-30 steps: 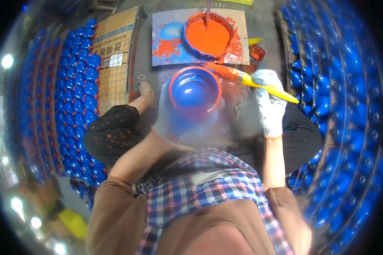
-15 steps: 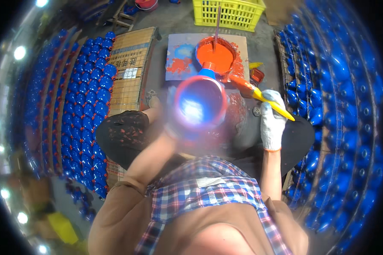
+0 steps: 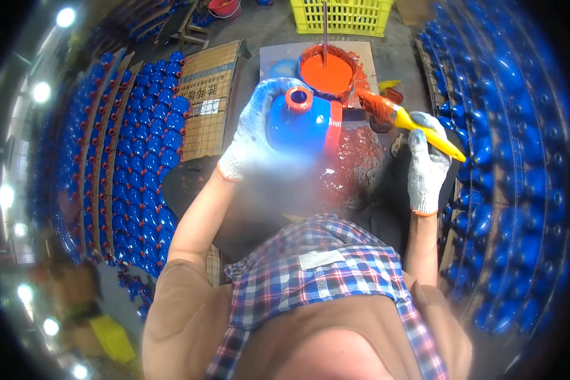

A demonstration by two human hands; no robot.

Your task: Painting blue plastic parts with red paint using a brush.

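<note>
Evidently the blue fitting [image 3: 297, 130] is held up at the near edge of the board [image 3: 275, 54], the gloved left hand's [image 3: 250, 130] grip clamped around its side. The right hand's [image 3: 427, 161] grip closes on the brush [image 3: 404, 118], whose orange-coated bristles [image 3: 375, 105] could smear the blue body if either wrist strayed inward. The paint bowl [image 3: 342, 95] crowds the far side; grey floor [image 3: 398, 63] beyond the board's right edge seems to leave some room.

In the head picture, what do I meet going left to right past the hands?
Left rows of blue pieces, left hand, held blue piece, orange brush bristles, right hand, right rows of blue pieces.
</note>
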